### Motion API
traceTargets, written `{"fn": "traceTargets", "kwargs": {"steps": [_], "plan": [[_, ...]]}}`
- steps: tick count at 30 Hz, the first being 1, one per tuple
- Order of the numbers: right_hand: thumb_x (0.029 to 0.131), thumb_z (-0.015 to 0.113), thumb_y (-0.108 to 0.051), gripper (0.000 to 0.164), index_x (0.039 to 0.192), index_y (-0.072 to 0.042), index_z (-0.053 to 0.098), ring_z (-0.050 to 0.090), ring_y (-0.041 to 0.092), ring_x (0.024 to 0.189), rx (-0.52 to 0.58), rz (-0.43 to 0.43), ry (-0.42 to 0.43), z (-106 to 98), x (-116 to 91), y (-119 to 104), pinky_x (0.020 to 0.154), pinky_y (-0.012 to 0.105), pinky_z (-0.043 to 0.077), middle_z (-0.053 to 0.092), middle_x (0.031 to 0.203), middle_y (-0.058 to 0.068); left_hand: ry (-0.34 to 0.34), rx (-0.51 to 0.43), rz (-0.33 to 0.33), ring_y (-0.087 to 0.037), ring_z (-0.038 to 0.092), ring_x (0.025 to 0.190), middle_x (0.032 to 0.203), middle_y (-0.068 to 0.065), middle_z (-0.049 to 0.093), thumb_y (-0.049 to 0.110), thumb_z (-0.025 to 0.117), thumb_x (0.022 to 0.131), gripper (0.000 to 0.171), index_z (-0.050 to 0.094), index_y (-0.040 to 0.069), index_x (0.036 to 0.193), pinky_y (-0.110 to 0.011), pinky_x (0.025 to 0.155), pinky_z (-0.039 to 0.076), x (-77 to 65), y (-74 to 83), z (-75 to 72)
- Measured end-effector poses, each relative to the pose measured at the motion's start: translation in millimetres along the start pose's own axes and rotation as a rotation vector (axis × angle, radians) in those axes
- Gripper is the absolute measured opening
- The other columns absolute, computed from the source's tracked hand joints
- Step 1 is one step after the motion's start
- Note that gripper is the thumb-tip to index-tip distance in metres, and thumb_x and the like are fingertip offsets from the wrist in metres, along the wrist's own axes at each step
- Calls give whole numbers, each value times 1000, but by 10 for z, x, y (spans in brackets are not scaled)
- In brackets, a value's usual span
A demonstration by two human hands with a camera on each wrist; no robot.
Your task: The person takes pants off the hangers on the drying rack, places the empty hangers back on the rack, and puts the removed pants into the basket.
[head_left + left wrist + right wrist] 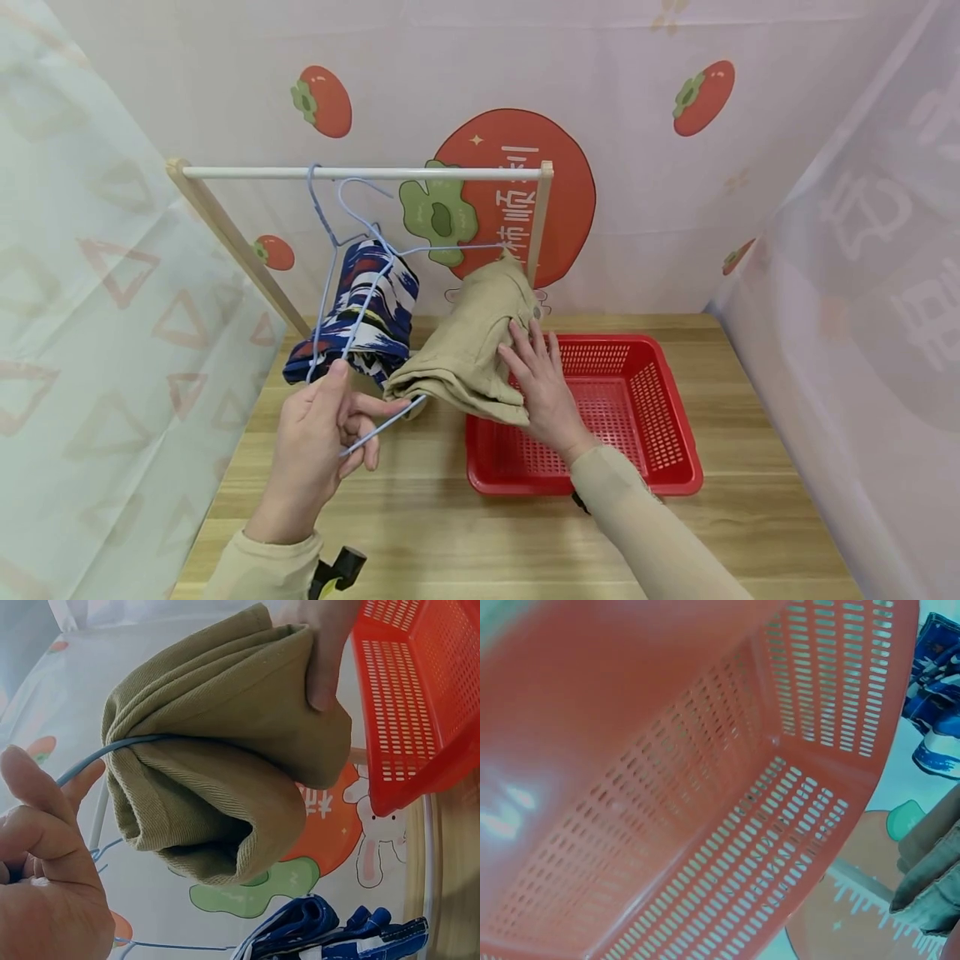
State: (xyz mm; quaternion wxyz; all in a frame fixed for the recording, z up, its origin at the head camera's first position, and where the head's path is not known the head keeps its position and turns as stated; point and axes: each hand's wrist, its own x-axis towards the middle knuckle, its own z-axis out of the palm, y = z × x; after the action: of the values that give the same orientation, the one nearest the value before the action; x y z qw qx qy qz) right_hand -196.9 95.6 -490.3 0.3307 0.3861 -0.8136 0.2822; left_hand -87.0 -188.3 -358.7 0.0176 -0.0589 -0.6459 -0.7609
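Observation:
In the head view my left hand (318, 442) pinches the near corner of a blue wire hanger (367, 312). Folded khaki trousers (468, 337) drape over its lower bar. My right hand (551, 396) holds their right side, fingers spread on top; the left wrist view shows its thumb (322, 686) against the cloth's other face. Whether this hanger's hook touches the white rail (435, 173), I cannot tell. Behind it, another blue hanger (321, 208) hooks over the rail, with a blue, white and red patterned garment (375, 308) on it.
A red perforated basket (678, 400) stands on the wooden table (442, 533), under and right of the trousers. Wooden posts (232, 237) carry the rail. Printed cloth walls (637, 242) enclose the back and sides.

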Motion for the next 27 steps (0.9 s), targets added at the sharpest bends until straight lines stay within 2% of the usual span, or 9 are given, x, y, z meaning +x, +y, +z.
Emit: {"fn": "traceTargets", "kwargs": {"steps": [2,6,9,11,14,17,22,25,27], "plan": [[101,58,-51,82,163,-16,16,15,50,153,-10,3,-10,2,16,17,121,68,9,15,170,17,-2,3,-5,-25,53,33,89,-20,77,43,37,112,72,34,-3,55,-37,25,25,0,3,0],[96,67,-49,91,161,-9,19,14,46,154,29,15,17,-1,49,45,123,66,6,15,169,21,18,21,-22,-26,53,33,90,-21,76,43,38,111,72,34,-2,55,-38,25,25,-1,12,-4],[96,62,-57,89,160,-7,26,17,47,153,66,16,56,-5,78,45,122,66,8,21,167,22,20,22,-25,-26,53,33,89,-21,76,43,38,111,71,33,-1,57,-38,24,25,-1,16,-15],[100,55,-60,82,161,-10,31,19,49,152,79,24,82,-2,100,42,122,66,9,25,166,20,18,21,-26,-26,54,33,88,-21,77,43,39,111,69,33,-1,58,-37,24,26,2,18,-23],[102,49,-59,72,160,-18,35,19,51,151,108,39,115,-3,131,41,121,67,10,28,166,18,15,22,-33,-26,54,32,87,-21,76,43,39,111,69,35,-1,58,-37,24,26,6,17,-32],[104,48,-55,66,159,-21,37,18,50,152,125,34,128,-15,167,43,121,67,11,31,165,16,8,26,-42,-26,54,32,87,-21,76,44,39,111,70,39,-2,58,-37,24,26,12,15,-33],[106,51,-40,49,143,-9,58,29,48,149,166,1,178,-70,248,18,122,65,16,50,153,18,10,40,-51,-26,51,31,85,-23,76,43,38,111,74,45,-8,58,-38,24,26,27,4,-34],[107,52,-30,41,128,2,63,40,47,144,240,-2,204,-130,313,-7,120,63,23,59,142,22,34,72,-76,-25,48,29,75,-23,74,46,38,111,77,60,-15,67,-38,24,26,40,-14,-38],[108,51,-28,38,125,5,62,46,45,141,289,14,206,-181,353,-25,120,59,28,61,138,24,43,96,-95,-25,47,28,66,-22,71,49,39,109,78,67,-17,79,-37,25,26,51,-37,-44]]}}
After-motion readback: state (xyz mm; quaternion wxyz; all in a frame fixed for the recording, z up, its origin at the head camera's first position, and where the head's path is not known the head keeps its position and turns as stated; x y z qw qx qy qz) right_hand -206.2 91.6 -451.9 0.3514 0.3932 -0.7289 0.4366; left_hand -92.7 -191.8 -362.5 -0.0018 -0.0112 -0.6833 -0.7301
